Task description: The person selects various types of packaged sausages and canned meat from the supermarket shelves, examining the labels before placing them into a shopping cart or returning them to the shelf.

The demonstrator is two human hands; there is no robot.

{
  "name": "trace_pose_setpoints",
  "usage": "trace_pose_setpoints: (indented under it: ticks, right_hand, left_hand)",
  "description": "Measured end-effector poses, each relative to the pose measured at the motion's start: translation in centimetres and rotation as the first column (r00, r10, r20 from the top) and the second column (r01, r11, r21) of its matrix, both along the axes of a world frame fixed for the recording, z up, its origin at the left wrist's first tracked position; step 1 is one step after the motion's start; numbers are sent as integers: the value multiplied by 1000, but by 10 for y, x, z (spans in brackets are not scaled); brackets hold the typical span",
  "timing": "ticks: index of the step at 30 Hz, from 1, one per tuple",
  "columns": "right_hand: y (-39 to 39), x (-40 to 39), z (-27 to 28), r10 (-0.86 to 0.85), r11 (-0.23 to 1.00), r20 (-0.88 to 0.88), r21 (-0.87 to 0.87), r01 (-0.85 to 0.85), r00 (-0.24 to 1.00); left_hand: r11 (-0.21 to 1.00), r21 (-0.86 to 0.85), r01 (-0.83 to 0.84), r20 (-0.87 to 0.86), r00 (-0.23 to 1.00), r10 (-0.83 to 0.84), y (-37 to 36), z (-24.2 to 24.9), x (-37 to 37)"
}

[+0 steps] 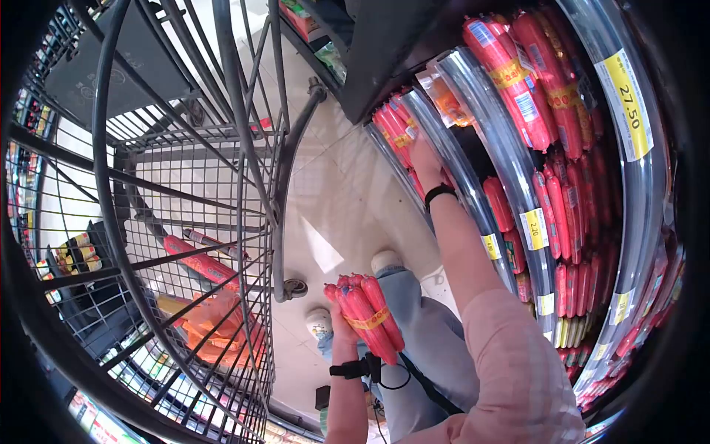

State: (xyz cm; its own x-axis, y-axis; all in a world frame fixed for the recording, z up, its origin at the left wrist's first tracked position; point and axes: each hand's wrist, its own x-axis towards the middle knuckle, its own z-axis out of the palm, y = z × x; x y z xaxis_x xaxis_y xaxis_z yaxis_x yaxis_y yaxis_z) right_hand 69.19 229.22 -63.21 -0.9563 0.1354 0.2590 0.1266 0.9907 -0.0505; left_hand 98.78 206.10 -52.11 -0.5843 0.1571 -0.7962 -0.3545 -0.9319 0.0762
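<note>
My left hand [336, 320] is wrapped round a bundle of red-wrapped sausages [364, 311] bound with a yellow band, held over the floor in front of my legs. My right hand [424, 159] reaches down to the lowest shelf and touches a row of red sausage packs [395, 127] there. Its fingers are mostly hidden among the packs, so I cannot make out their grip. A dark band circles the right wrist, and a black strap with a device sits on the left wrist.
A wire shopping cart [185, 155] stands at the left, with a long red sausage pack [200, 260] and an orange bag [218, 325] inside. More red sausage packs [514, 81] fill the tiered shelves at the right, behind clear rails with a yellow price tag [623, 103].
</note>
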Motion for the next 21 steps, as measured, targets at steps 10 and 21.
trace_pose_setpoints:
  ticks: [10,21]
  right_hand:
    - [45,35,-42,-169,983,-59,-76,165,984]
    - [2,27,23,-301,889,198,-296,350,933]
  left_hand:
    - [989,-100,112,101,990,-101,-12,4,-5]
    - [987,-149,58,18,998,-56,-14,15,-14]
